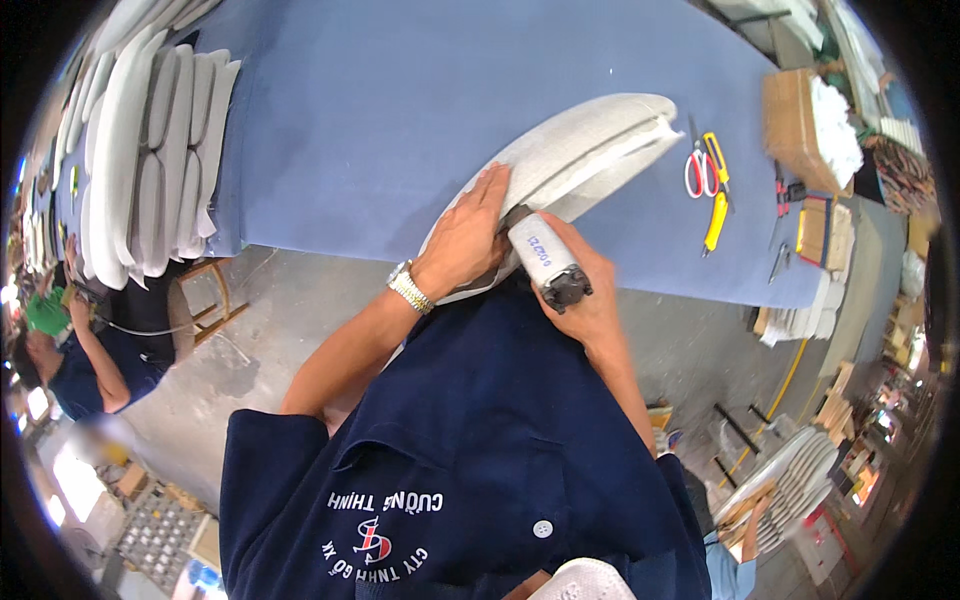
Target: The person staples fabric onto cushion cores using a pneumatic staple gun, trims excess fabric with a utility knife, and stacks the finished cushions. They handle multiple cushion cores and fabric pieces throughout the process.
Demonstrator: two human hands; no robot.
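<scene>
A light grey upholstered cushion [590,130] with a curved outline rests tilted on the near edge of the blue table [370,110], close against my body. My left hand [465,230], with a metal watch on its wrist, grips the cushion's near end, fingers lying over the fabric and the thumb side partly hidden. In my right hand [590,275] is a grey-bodied staple gun [538,248], its nose at the cushion's near side. Where the nose meets the cushion is partly covered.
Right of the cushion lie red-handled scissors [700,175] and a yellow cutter [715,222]. A cardboard box [795,125] with white material stands at the table's right side. Grey cushions [150,160] are stacked at left. Another person [95,360] works beyond them.
</scene>
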